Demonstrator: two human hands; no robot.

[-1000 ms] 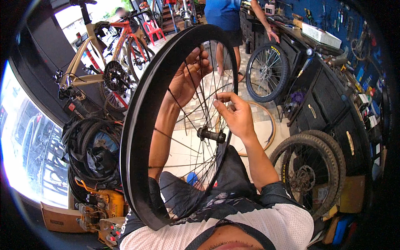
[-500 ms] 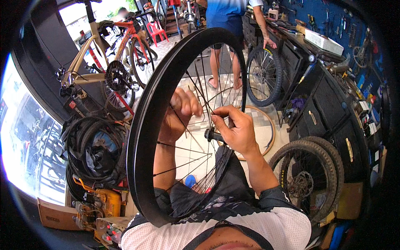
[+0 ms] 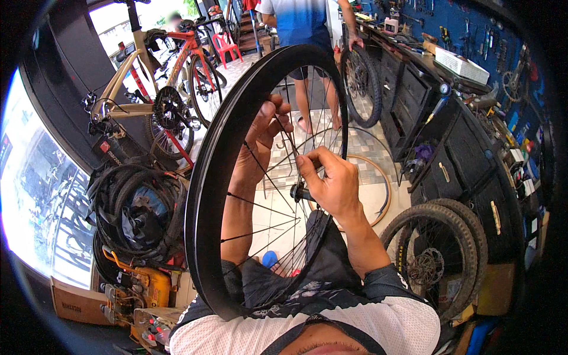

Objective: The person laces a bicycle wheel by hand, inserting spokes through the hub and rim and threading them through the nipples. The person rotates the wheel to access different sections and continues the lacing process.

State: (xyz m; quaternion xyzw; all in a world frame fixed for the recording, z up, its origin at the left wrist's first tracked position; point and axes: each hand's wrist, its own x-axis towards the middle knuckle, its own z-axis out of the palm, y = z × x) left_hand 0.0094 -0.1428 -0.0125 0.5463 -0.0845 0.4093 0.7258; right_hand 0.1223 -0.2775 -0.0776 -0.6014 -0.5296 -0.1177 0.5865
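A bicycle wheel without a tyre, with a deep black rim (image 3: 207,160), stands tilted upright over my lap. Its thin black spokes (image 3: 260,235) run to a black hub (image 3: 300,193). On the wheel's far left side my left hand (image 3: 266,130) shows past the rim, fingers curled around a black spoke near its upper part. My right hand (image 3: 332,182) pinches that spoke lower down between thumb and forefinger, just above the hub. A small hooked wire end (image 3: 281,143) shows beside my left fingers. The rim hides part of my left hand and forearm.
Two tyred wheels (image 3: 441,248) lean at right by dark drawers (image 3: 445,168). A tan-walled tyre (image 3: 384,198) lies on the floor. At left are bundled tyres (image 3: 133,207), a yellow machine (image 3: 155,289) and bicycles (image 3: 115,89). Ahead, a person (image 3: 305,23) holds another wheel (image 3: 362,89).
My left hand has moved up along the spoke, toward the rim's top. My right hand stays close to the hub. The other person and the tyred wheel have shifted farther away.
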